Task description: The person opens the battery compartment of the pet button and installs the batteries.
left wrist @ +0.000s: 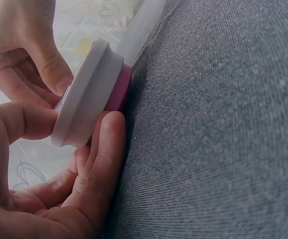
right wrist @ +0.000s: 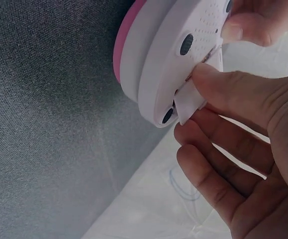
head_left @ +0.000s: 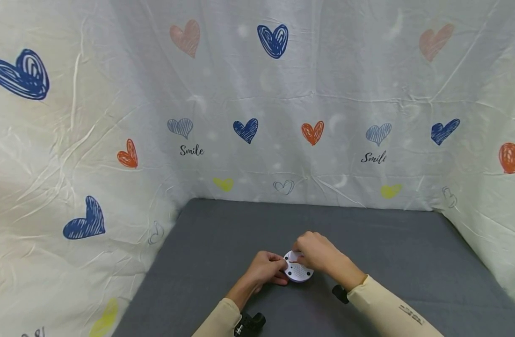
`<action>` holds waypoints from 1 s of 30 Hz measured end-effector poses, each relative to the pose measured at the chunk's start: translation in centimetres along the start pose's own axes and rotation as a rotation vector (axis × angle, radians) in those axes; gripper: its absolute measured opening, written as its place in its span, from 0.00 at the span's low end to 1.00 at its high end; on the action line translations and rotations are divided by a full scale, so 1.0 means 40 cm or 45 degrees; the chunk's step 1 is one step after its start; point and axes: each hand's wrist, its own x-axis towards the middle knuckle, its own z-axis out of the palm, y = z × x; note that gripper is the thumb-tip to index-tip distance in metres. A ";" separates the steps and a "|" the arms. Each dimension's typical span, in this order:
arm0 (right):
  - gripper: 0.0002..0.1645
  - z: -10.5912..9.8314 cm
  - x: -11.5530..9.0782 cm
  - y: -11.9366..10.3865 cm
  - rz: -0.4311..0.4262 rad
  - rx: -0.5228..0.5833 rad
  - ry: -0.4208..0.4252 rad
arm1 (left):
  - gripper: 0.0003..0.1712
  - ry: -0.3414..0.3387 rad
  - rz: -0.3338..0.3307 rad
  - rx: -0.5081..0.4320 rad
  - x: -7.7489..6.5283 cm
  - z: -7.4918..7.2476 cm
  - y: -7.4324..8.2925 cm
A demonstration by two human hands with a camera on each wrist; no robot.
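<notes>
A round white device [head_left: 298, 274] with a pink part [left wrist: 119, 89] on its underside is held at the cloth-covered table, its perforated face upward. Dark round feet [right wrist: 186, 45] and small holes dot that face. My left hand [head_left: 266, 268] grips the device by its rim, thumb on the upper face and fingers beneath. From the other side my right hand [head_left: 318, 252] pinches a white cover [right wrist: 186, 102] between thumb and fingers. This cover stands tilted up out of the face, with a dark slot along its edge. What lies under it is hidden.
Dark grey cloth [head_left: 223, 234] covers the table. A white curtain [head_left: 345, 84] printed with hearts hangs behind and at both sides. Black wrist cameras [head_left: 252, 323] are strapped near both cream sleeves [head_left: 392, 304].
</notes>
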 end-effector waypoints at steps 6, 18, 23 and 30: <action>0.05 0.001 -0.004 -0.008 0.030 0.001 0.003 | 0.13 0.000 0.000 -0.004 -0.004 0.001 0.003; 0.08 0.005 -0.008 -0.007 -0.014 0.058 0.055 | 0.12 -0.006 0.010 -0.011 -0.004 -0.001 -0.001; 0.08 0.010 -0.009 -0.004 -0.002 0.070 0.075 | 0.12 -0.015 0.002 -0.018 -0.009 -0.002 0.002; 0.06 0.018 -0.012 -0.006 0.051 0.110 0.091 | 0.13 -0.023 -0.002 -0.016 -0.009 -0.004 0.004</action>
